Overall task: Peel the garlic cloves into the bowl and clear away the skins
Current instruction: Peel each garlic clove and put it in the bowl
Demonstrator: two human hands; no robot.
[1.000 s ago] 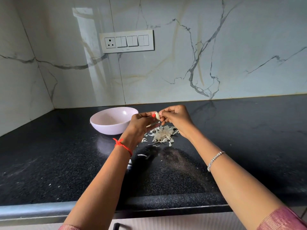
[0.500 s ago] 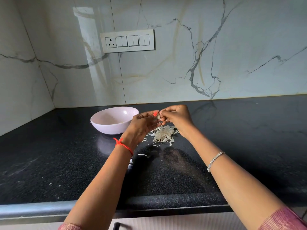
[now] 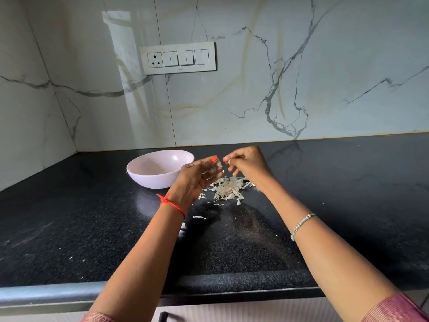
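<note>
My left hand pinches the garlic clove, right hand pinches what looks like a bit of skin, so I'd tug gently, staying over the skin pile.

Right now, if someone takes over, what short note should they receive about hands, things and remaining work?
Left hand pinches a garlic clove above the black counter. Right hand, just apart from it, appears to pinch a bit of skin.
Pale pink bowl stands left of the hands; no cloves show in it. Skin pile lies under the hands.
Done: many skins off. Left: finish this clove, drop it in, clear skins.
</note>
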